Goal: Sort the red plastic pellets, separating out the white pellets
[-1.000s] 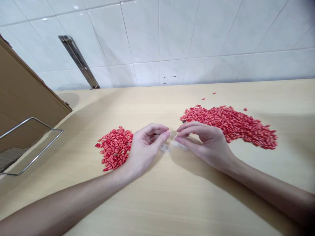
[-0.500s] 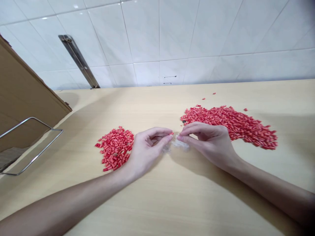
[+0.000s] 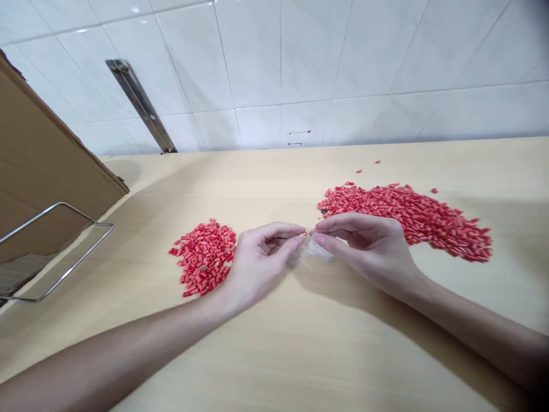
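Between the thumb and fingertips of my left hand (image 3: 262, 257) is a small red piece (image 3: 305, 233), mostly covered by the fingers. My right hand (image 3: 372, 247) is pinched with its fingertips almost against those of my left; what it holds, if anything, is too small to make out. Below the fingertips, some whitish scraps (image 3: 318, 250) lie on the table. A smaller pile of short red tubes (image 3: 205, 254) sits just left of my left hand. Behind and to the right of my right hand spreads a larger pile of red tubes (image 3: 412, 212).
A cardboard box (image 3: 47, 154) and a bent metal wire frame (image 3: 81, 260) stand at the left. The pale wooden table (image 3: 257, 355) meets a tiled wall (image 3: 253, 51), where a metal bracket (image 3: 141, 106) is fixed. Several loose red tubes lie around the larger pile.
The fingertips of my two hands have come closer together, and the red piece shows less between them. The whole view has shifted slightly.
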The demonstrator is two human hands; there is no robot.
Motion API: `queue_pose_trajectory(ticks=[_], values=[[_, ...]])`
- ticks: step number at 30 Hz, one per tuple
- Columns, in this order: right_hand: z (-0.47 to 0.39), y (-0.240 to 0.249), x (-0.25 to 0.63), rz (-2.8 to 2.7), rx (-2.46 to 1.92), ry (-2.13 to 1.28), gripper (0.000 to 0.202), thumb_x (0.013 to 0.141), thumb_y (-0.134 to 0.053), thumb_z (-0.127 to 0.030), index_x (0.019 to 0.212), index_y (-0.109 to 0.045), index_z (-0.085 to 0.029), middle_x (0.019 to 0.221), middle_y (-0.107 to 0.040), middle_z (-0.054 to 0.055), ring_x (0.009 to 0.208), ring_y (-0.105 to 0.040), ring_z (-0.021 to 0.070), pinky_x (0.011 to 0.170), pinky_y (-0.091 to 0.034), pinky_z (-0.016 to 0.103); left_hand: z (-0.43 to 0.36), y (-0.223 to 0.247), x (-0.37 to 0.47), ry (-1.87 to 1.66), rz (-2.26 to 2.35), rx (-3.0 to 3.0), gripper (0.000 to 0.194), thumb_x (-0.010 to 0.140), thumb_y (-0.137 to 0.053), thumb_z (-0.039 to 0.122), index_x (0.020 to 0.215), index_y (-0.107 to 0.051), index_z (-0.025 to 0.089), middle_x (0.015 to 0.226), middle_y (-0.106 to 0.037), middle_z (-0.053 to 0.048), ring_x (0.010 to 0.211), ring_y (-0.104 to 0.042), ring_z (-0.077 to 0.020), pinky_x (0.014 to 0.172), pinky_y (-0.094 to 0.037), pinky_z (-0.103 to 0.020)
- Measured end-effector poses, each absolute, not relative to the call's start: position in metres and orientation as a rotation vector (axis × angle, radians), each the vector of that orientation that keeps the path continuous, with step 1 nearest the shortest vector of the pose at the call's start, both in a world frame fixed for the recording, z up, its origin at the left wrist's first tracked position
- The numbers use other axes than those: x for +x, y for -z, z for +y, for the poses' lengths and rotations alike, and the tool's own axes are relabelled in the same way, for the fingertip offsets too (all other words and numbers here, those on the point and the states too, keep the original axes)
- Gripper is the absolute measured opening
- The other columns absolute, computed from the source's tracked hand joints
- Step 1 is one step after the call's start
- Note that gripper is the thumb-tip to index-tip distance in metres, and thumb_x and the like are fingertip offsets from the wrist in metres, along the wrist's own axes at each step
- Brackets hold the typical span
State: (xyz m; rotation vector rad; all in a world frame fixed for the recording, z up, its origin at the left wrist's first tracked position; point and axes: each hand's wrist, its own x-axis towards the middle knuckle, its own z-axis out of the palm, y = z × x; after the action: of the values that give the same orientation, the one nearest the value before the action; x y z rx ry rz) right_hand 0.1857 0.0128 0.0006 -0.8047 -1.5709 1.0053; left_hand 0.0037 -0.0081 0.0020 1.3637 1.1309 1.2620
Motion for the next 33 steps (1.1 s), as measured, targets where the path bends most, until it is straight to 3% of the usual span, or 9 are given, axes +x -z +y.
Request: queue_pose_trajectory(ticks=[13, 33], values=[[0.0116, -0.0002, 0.1857, -1.569, -0.852, -1.085, 0.021, 0.068, -0.082, -0.013, 0.085, -0.076, -0.024, 0.08, -0.076, 0.001, 0.074, -0.071, 0.0144, 0.07, -0.057, 0.024, -0.0086, 0.0008, 0.0019, -1.272, 1.115, 1.398, 0.014, 0.077, -0.075, 0.023, 0.089, -0.078, 0.017, 0.09, -0.078, -0.004, 0.082, -0.072, -0.0162, 0.076, -0.056, -0.023], [0.0123, 0.0006, 0.1882, -1.514, -0.784, -1.261, 0.018, 0.071, -0.081, -0.015, 0.082, -0.068, -0.022, 0.086, -0.071, 0.003, 0.082, -0.066, 0.0158, 0.076, -0.055, 0.029, -0.0091, 0.0006, 0.0023, -1.254, 1.126, 1.426, 0.009, 0.077, -0.075, 0.022, 0.086, -0.079, 0.022, 0.088, -0.079, 0.0, 0.081, -0.073, -0.0142, 0.073, -0.057, -0.02]])
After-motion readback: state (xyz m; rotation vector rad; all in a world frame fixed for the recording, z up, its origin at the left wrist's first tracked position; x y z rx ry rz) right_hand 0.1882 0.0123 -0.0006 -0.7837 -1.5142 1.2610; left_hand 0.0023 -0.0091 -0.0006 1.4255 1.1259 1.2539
